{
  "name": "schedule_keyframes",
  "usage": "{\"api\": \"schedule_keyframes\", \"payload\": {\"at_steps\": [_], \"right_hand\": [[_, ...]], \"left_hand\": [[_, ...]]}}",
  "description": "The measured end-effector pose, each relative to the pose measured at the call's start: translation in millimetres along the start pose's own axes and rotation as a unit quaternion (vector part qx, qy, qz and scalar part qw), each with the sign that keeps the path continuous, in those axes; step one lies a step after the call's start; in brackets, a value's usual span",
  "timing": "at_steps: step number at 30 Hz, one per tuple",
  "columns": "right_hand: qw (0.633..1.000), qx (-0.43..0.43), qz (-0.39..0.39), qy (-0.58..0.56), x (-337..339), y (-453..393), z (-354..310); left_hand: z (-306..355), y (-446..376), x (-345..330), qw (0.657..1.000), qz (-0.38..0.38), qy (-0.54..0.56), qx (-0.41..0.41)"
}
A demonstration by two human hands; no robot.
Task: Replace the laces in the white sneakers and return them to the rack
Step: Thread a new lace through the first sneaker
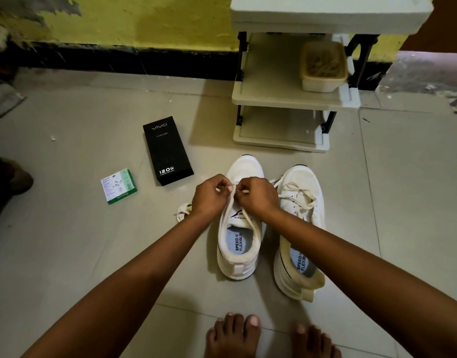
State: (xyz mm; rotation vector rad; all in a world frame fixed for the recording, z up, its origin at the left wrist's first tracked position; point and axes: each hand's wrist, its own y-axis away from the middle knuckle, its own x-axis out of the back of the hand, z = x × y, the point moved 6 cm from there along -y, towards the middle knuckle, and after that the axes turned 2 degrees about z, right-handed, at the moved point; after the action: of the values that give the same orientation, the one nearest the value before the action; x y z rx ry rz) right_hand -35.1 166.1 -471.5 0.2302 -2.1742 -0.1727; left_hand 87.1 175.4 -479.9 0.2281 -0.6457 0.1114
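Bare toes (232, 334) of the person show at the bottom edge, on the grey floor (80, 254). Just past them stand two white sneakers side by side, toes pointing to the rack (286, 99). Both hands sit over the left sneaker (239, 244). The left hand (209, 196) and the right hand (258, 195) are curled tight, each pinching a bit of the white lace (244, 218) near the shoe's front. The right sneaker (299, 218) has loose laces on top. One more lace (183, 210) lies on the floor by the left wrist. A black box (166, 151) and a small green box (118, 187) lie to the left. A tub (323, 68) sits on the rack's middle shelf.
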Motion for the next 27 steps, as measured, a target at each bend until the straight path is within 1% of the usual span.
{"api": "schedule_keyframes", "payload": {"at_steps": [1, 2, 3, 4, 6, 8, 9, 10, 11, 12, 13, 14, 15, 16, 17, 18, 20, 21, 22, 23, 24, 25, 26, 27], "right_hand": [[1.000, 0.012, -0.001, 0.001, 1, 1, -2], [0.999, 0.032, 0.004, 0.016, 2, 2, -3], [0.997, 0.059, 0.019, 0.050, 4, 3, -5], [0.991, 0.089, 0.036, 0.089, 6, 5, -7], [0.982, 0.129, 0.046, 0.129, 8, 7, -5], [0.985, 0.124, 0.011, 0.123, 8, 4, 3], [0.986, 0.120, -0.006, 0.120, 7, 1, 7], [0.986, 0.119, -0.020, 0.119, 8, -1, 9], [0.985, 0.120, -0.035, 0.117, 9, -3, 9], [0.985, 0.119, -0.058, 0.111, 10, -3, 10], [0.984, 0.117, -0.084, 0.104, 11, -3, 11], [0.983, 0.113, -0.106, 0.102, 11, -2, 12], [0.981, 0.111, -0.119, 0.104, 11, -1, 13], [0.981, 0.109, -0.124, 0.107, 11, 0, 14], [0.981, 0.106, -0.123, 0.106, 10, 0, 15], [0.981, 0.106, -0.119, 0.106, 8, 0, 15], [0.982, 0.105, -0.112, 0.107, 5, 1, 15], [0.983, 0.103, -0.111, 0.104, 4, 1, 15], [0.984, 0.100, -0.110, 0.100, 4, 2, 16], [0.984, 0.098, -0.109, 0.099, 5, 3, 16], [0.984, 0.098, -0.109, 0.101, 6, 4, 17], [0.984, 0.099, -0.109, 0.101, 7, 4, 18], [0.984, 0.097, -0.112, 0.098, 8, 5, 18], [0.985, 0.093, -0.115, 0.090, 8, 5, 18]], "left_hand": [[-2, -1, 0, 1.000, 0.008, 0.007, 0.008], [-2, -1, 1, 0.999, 0.018, 0.039, 0.027], [-2, -2, 4, 0.994, 0.027, 0.096, 0.050], [2, -2, 7, 0.981, 0.033, 0.175, 0.071], [18, -7, 19, 0.940, 0.040, 0.326, 0.092], [35, -14, 35, 0.897, 0.038, 0.434, 0.074], [41, -18, 42, 0.884, 0.036, 0.463, 0.059], [44, -20, 47, 0.888, 0.033, 0.456, 0.043], [44, -22, 48, 0.917, 0.029, 0.396, 0.026], [40, -23, 46, 0.959, 0.022, 0.283, 0.010], [33, -22, 40, 0.989, 0.003, 0.146, -0.001], [23, -20, 30, 0.999, -0.034, 0.014, -0.001], [11, -17, 21, 0.993, -0.072, -0.095, 0.006], [1, -13, 14, 0.981, -0.100, -0.165, 0.010], [-4, -9, 9, 0.975, -0.112, -0.194, 0.010], [-6, -7, 8, 0.976, -0.111, -0.186, 0.010], [-8, -7, 6, 0.988, -0.110, -0.104, 0.024], [-5, -6, 6, 0.991, -0.117, -0.041, 0.041], [0, -4, 7, 0.989, -0.125, 0.042, 0.064], [6, -4, 9, 0.977, -0.126, 0.149, 0.091], [15, -5, 16, 0.947, -0.113, 0.277, 0.113], [26, -7, 28, 0.898, -0.091, 0.411, 0.125], [38, -11, 45, 0.839, -0.069, 0.527, 0.121], [49, -16, 65, 0.781, -0.054, 0.614, 0.102]]}}
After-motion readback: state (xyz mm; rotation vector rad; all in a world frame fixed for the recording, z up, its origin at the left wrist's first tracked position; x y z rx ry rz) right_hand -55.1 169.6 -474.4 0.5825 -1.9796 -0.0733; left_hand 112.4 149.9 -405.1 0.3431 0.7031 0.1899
